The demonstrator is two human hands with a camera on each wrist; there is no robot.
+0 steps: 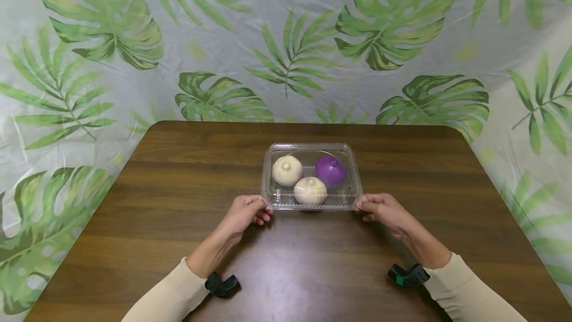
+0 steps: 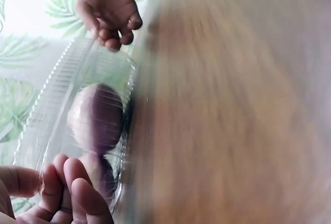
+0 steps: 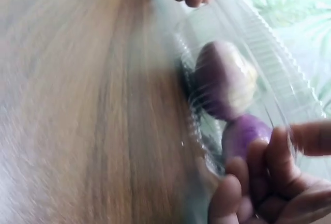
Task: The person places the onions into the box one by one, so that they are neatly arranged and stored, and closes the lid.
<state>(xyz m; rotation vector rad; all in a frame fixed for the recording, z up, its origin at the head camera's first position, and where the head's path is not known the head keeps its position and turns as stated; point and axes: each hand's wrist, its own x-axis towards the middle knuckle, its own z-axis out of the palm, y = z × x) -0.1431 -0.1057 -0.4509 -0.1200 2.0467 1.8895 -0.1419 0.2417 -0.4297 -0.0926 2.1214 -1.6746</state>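
A clear plastic clamshell container [image 1: 313, 148] sits closed in the middle of the brown wooden table [image 1: 178, 188]. Inside it lie two white onions [image 1: 287, 170] [image 1: 310, 190] and a purple onion [image 1: 330, 170]. My left hand [image 1: 262, 209] pinches the container's near left corner, and my right hand [image 1: 363, 205] pinches its near right corner. In the left wrist view the left hand [image 2: 54, 185] has its thumb over the ribbed rim [image 2: 57, 79] and its fingers curled under it. The right wrist view shows the right hand [image 3: 271, 177] holding the rim the same way beside the purple onion [image 3: 245, 133].
The table's far edge [image 1: 295, 124] meets a leaf-print cloth backdrop [image 1: 286, 39] that also hangs on both sides. Bare wood lies left, right and in front of the container. Both wrist views are blurred across the tabletop.
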